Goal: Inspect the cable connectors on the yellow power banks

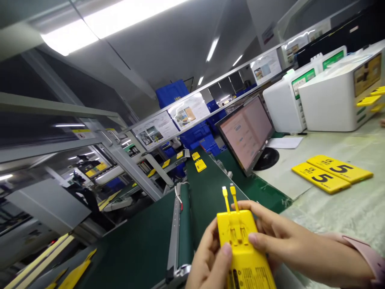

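I hold a yellow power bank [243, 253] low in the middle of the view, over the near end of a green conveyor belt [207, 192]. Two short yellow cables with plugs [229, 197] stick up from its top edge. My left hand [209, 261] grips its left side, thumb on the face. My right hand [288, 245] wraps its right side, fingers behind and thumb across the front. Two more yellow power banks [332, 172] marked "5" lie flat on the bench to the right.
A tilted monitor [248, 132] stands beside the belt. White charging cabinets [331, 92] line the bench at the far right. Further yellow power banks [200, 164] ride the belt in the distance. Blue crates [198, 136] are stacked behind, instruction sheets [168, 122] hang overhead.
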{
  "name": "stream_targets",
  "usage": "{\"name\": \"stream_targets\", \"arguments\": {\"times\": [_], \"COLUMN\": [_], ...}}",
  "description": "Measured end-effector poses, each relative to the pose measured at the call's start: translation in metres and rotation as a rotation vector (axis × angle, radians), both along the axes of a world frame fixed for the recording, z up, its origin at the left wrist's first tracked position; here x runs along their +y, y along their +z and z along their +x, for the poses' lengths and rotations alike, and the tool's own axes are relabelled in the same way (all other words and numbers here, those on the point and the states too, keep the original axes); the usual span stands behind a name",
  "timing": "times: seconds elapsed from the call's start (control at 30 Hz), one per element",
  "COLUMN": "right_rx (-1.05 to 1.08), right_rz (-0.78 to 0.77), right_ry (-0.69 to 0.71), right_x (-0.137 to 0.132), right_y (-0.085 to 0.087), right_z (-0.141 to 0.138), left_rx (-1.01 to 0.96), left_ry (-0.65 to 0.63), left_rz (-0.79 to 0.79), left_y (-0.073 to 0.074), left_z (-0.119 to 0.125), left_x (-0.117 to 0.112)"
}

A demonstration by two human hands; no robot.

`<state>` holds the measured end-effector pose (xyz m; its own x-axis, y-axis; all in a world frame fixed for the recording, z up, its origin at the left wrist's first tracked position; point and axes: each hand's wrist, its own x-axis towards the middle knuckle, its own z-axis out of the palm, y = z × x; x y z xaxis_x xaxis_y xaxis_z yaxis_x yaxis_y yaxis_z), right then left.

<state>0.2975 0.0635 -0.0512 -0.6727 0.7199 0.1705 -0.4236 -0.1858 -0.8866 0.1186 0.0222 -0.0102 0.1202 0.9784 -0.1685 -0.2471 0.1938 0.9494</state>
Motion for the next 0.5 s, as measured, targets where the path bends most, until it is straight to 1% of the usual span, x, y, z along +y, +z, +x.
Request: {"name": "stream_targets", "arguments": {"times": [0.03,0.13,0.27,0.33,0.43,0.5], "right_rx": [-0.007,-0.025,-0.001,0.023,0.044,0.022], "right_rz": [-0.004,0.008,0.044,0.040,0.049,0.062], "right_ry": [0.010,0.033,0.049,0.058,0.070,0.073], "right_x": [-0.0003,-0.0014,-0.0025,-0.0031,-0.0041,-0.0045], "right_y": [0.0005,0.0030,0.0064,0.0069,0.0062,0.0056], "right_z": [0.0002,0.0011,0.0012,0.0009,0.0007,0.0004], "left_rx": [-0.023,-0.010,-0.079,-0.090,-0.076,-0.058], "left_ry": [0.010,0.017,-0.066,-0.082,-0.044,-0.040], "left_rz": [-0.030,-0.080,-0.093,-0.107,-0.097,-0.070], "left_y": [0.0002,-0.0012,-0.0039,-0.0041,-0.0039,-0.0034], "left_z": [-0.0019,-0.0069,-0.0102,-0.0109,-0.0111,-0.0106], "left_x": [0.0019,0.0051,0.0041,0.0026,0.0003,-0.0006]}}
